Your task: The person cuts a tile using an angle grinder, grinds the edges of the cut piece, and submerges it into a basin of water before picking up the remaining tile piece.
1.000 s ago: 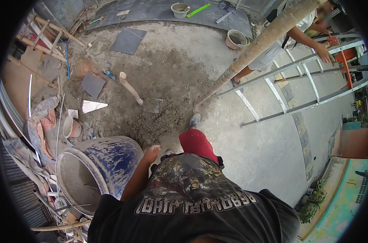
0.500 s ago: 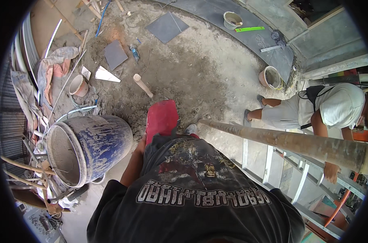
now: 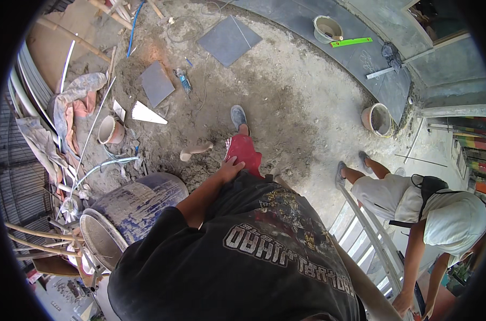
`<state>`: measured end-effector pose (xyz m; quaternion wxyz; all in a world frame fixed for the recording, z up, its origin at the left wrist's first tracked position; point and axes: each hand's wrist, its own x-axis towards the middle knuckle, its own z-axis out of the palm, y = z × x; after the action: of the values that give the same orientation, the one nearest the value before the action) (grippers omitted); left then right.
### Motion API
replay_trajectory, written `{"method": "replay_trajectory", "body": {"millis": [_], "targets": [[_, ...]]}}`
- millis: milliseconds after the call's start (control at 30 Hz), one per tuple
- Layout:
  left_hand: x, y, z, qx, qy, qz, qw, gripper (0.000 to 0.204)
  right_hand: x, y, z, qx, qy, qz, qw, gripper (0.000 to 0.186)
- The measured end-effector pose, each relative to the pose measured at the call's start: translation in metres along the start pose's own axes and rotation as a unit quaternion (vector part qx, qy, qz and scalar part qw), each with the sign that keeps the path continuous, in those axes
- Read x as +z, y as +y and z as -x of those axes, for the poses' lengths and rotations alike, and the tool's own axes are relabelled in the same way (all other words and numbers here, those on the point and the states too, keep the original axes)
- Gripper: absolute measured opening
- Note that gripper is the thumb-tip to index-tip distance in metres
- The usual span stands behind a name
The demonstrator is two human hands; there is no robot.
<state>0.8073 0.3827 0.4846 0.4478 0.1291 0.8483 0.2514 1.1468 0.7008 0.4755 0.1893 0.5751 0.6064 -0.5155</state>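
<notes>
My left hand [image 3: 233, 168] lies on the thigh of my red shorts [image 3: 248, 153], its fingers extended over the cloth. Nothing shows in that hand. My right hand is out of sight, hidden by my dark shirt or beyond the picture. A long brown pole [image 3: 358, 273] slants along my right side, partly covered by the shirt; what supports it cannot be seen. Ahead of my left hand, a short pale wooden piece with a rounded end [image 3: 196, 151] lies on the damp, sandy floor. My grey shoe [image 3: 238, 116] stands on the floor beyond it.
A blue drum [image 3: 141, 203] lies tipped at the left. On the right, a person [image 3: 414, 208] bends over a metal ladder [image 3: 374, 232]. Buckets [image 3: 112, 130] [image 3: 378, 120], dark tiles [image 3: 230, 40], a green level [image 3: 351, 41] and bamboo poles [image 3: 74, 38] surround the floor.
My body has turned and a foot has stepped forward. My left hand has come into view on the shorts. The pole has swung closer along my side; the person on the right bends lower.
</notes>
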Motion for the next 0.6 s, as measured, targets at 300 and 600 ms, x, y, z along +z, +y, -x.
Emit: {"method": "replay_trajectory", "body": {"millis": [300, 600], "targets": [[-0.177, 0.100, -0.095, 0.065, -0.083, 0.325, 0.940, 0.063, -0.012, -0.227, -0.056, -0.008, 0.014, 0.039, 0.999, 0.035], [-0.229, 0.008, -0.082, -0.142, 0.022, 0.286, 0.947, 0.057, 0.003, -0.339, -0.130, -0.074, -0.090, 0.208, 0.971, 0.034]]}}
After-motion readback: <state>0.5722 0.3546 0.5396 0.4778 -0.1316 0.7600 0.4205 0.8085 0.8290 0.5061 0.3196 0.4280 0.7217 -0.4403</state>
